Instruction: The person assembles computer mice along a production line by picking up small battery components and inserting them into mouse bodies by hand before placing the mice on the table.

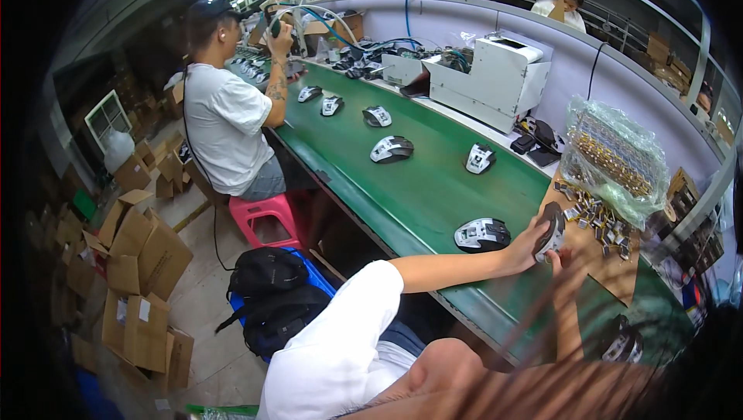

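Note:
Over the right part of the green belt, my left hand (524, 250) grips a black and grey computer mouse (552, 226), tilted up on edge. My right hand (569, 271) closes on its lower end, with thumb and fingers against it; whether a small part is also pinched there is hidden. Just left of my hands sits a white and black mouse (481, 235) with its upper shell partly open. Right beside the held mouse, small metal parts with yellowish ends (607, 226) lie heaped on a cardboard sheet (584, 253).
More mice (392, 149) stand spaced along the green belt (348, 137). Bubble wrap (619, 153) with rows of parts lies at right; another mouse (623, 340) is near my right forearm. A white machine (491, 79) lines the wall. A co-worker (232, 102) sits at left, near a backpack (275, 296).

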